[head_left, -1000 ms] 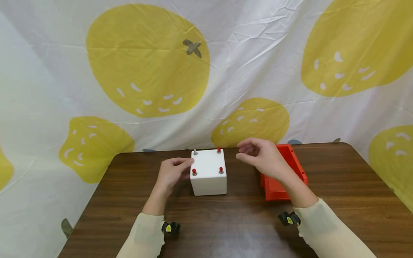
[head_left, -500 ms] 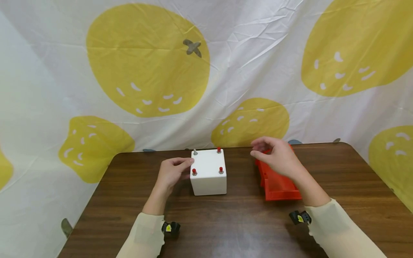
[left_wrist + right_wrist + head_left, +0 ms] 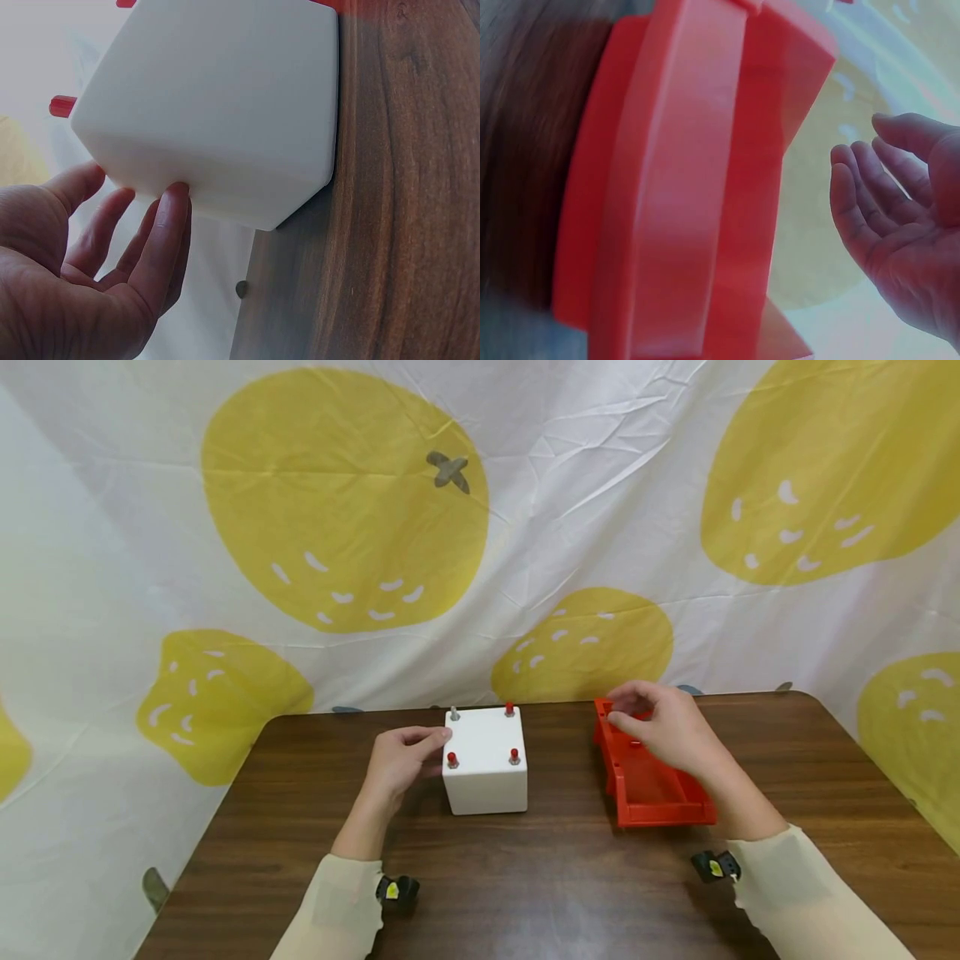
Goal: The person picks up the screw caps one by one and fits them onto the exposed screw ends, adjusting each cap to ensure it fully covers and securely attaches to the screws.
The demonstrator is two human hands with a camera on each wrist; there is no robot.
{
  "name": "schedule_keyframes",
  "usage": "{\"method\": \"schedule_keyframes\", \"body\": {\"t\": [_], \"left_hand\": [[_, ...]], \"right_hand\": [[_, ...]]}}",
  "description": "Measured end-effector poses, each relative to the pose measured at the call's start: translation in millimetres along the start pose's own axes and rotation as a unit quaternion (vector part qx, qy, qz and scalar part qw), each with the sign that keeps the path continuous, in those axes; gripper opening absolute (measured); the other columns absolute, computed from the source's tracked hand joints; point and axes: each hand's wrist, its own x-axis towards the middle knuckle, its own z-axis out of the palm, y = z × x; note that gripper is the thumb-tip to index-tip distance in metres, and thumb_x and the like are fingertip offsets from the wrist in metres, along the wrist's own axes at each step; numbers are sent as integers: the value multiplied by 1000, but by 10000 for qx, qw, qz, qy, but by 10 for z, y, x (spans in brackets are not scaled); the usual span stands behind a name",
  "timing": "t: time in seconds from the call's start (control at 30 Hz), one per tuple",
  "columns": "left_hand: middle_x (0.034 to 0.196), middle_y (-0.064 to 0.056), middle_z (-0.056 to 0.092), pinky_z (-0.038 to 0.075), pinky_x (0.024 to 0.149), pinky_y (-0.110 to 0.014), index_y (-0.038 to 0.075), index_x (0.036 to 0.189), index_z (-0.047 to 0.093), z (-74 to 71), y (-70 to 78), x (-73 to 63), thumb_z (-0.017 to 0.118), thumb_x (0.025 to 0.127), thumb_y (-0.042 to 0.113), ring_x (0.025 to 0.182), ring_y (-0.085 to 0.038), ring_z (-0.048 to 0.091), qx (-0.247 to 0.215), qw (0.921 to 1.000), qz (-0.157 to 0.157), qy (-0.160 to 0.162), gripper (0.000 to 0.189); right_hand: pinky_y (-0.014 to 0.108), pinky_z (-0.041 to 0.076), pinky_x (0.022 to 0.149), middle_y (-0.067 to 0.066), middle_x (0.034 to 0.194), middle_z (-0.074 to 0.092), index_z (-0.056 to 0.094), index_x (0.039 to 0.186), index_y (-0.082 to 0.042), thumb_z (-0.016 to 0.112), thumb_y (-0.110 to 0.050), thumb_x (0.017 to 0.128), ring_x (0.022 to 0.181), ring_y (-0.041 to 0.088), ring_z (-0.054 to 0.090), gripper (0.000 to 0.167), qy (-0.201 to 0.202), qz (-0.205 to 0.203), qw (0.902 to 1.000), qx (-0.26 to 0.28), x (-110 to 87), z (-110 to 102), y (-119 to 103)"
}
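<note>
A white box (image 3: 483, 741) stands on the wooden table, with upright metal studs at its top corners. Three carry red caps, such as the front left cap (image 3: 452, 759); the back left stud (image 3: 454, 714) is bare grey metal. My left hand (image 3: 401, 758) touches the box's left side, thumb at the top edge and fingertips against the wall in the left wrist view, the fingers extended rather than wrapped round it. My right hand (image 3: 663, 727), fingers loosely bent, hovers over the red bin (image 3: 667, 814) and holds nothing in the right wrist view (image 3: 907, 217).
The brown wooden table (image 3: 555, 885) runs under everything. A white cloth with yellow fruit prints (image 3: 345, 502) hangs close behind its far edge. Inside the bin a small red piece (image 3: 636, 743) shows beside my right hand.
My right hand has moved to the right, from between the box and the bin to above the bin. My left hand and the box have stayed in place.
</note>
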Motion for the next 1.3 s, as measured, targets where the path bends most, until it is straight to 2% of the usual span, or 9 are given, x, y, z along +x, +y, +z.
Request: {"method": "schedule_keyframes", "body": {"t": [0.27,0.67,0.87,1.07,1.2,1.3], "left_hand": [[121,-15,73,62,92,-51,1,116,80,2,2,-9,84,96,25,98,-23,73,-21,10000,7,-19,32],[118,-14,74,63,91,-51,3,113,81,-12,-3,5,84,95,22,96,-24,73,-94,10000,-4,0,27],[120,-14,73,63,91,-51,2,115,80,-13,-11,10,84,95,23,101,-27,72,-86,10000,-47,4,29],[120,-13,73,63,91,-51,3,115,81,-16,-3,1,84,95,25,99,-25,73,-27,10000,-42,34,29],[120,-13,73,63,91,-50,4,115,81,-17,-2,2,84,95,25,99,-25,72,13,10000,-25,38,29],[120,-13,73,63,92,-51,4,115,81,-14,-4,5,85,95,25,99,-26,72,-6,10000,-10,38,29]], "right_hand": [[44,59,81,8,104,75,73,119,-3,75,-10,99,94,27,68,22,30,-100,9985,-543,6,-32,145],[55,60,87,16,105,74,70,120,6,76,-6,97,97,33,69,27,-283,4,9946,-998,56,-13,302],[56,60,87,16,102,74,70,119,8,75,-3,96,95,35,69,26,-403,26,9912,-1262,80,31,357],[59,58,90,20,104,73,70,117,9,76,0,93,97,38,68,26,-459,-80,9865,-1572,117,80,402],[60,57,92,22,106,73,70,116,10,78,2,91,99,39,68,28,-508,-200,9819,-1812,138,103,426],[58,58,90,20,103,73,71,114,9,78,3,90,95,37,68,26,-591,-221,9771,-2031,151,123,440]]}}
